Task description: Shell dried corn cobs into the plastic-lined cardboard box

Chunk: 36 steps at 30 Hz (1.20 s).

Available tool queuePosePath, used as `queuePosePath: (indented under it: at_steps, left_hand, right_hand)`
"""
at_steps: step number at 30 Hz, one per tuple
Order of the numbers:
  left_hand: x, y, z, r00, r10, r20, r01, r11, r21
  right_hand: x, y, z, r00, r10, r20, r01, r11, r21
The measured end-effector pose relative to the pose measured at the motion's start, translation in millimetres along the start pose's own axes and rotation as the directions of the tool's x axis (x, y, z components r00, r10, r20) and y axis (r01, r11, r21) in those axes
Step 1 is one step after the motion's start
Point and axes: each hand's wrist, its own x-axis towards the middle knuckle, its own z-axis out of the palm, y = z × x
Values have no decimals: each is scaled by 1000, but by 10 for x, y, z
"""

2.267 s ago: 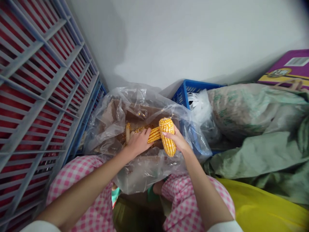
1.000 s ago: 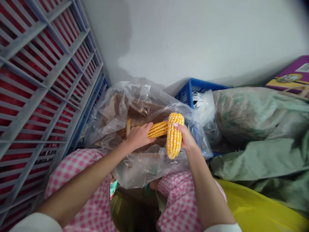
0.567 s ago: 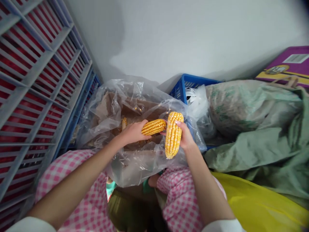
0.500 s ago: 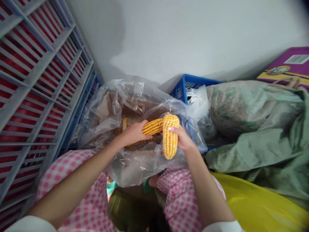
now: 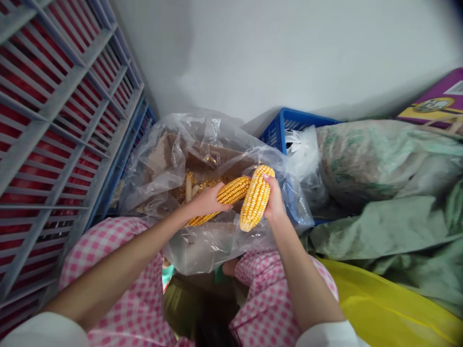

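My left hand [image 5: 210, 200] is wrapped round a dark yellow corn cob [image 5: 233, 190], whose far end points toward the other cob. In my right hand [image 5: 274, 198] is a paler yellow corn cob [image 5: 256, 200], tilted with its narrow end toward me. The two cobs meet or overlap above a cardboard box [image 5: 202, 161] lined with a clear plastic bag [image 5: 197, 250]. Beneath my left hand another corn cob [image 5: 202, 220] shows in part. Inside the box lie a bare cob [image 5: 188, 187] and loose kernels [image 5: 208, 183].
Slatted crates [image 5: 65, 111] with red contents stand on the left. To the right are a blue basket [image 5: 280, 126], a stuffed sack [image 5: 376, 154], grey-green cloth [image 5: 379, 231] and a yellow bag [image 5: 387, 303]. A purple box [image 5: 441, 99] sits behind, near the white wall [image 5: 289, 58].
The right-hand corn cob has turned from upright to slanted, its lower end moving left. My left hand keeps its cob and uncovers more of the box's contents. The view has shifted slightly.
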Motion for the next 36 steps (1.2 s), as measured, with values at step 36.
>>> queuePosePath:
  at_steps: [36]
  left_hand:
    - [-47,312,-15,975,-85,-207,74,996,-58]
  right_hand:
    - [-79,-491,-104,850,-407,-334,484,854,192]
